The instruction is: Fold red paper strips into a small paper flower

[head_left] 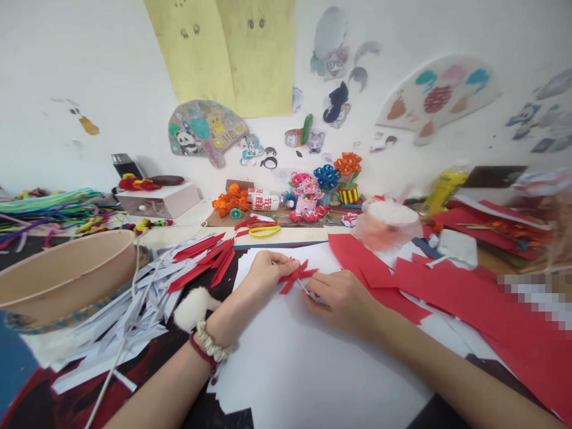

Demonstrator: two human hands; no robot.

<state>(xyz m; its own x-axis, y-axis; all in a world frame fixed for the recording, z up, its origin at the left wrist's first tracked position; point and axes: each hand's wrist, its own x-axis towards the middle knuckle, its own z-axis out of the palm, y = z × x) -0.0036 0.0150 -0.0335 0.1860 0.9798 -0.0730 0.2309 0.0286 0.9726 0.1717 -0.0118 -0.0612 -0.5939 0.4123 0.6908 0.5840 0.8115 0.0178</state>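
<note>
A red folded-paper piece (308, 273) with several pointed arms is pinched by the fingers of my left hand (267, 268), over a stack of white paper (290, 369). My right hand (342, 295) comes in from the other side, fingers closed on a thin white strip (302, 286) that lies against the red piece. The far end of that strip is hidden by my fingers. Left of the stack are folded red paper strips (203, 262) and a heap of white paper strips (120, 310).
A large beige bowl (67, 268) stands at the left, with a white cord (120, 351) running beside it. Red paper sheets (447, 292) cover the right side. Along the wall stand craft flowers (328, 177), a lidded plastic tub (388, 223) and a yellow bottle (442, 189).
</note>
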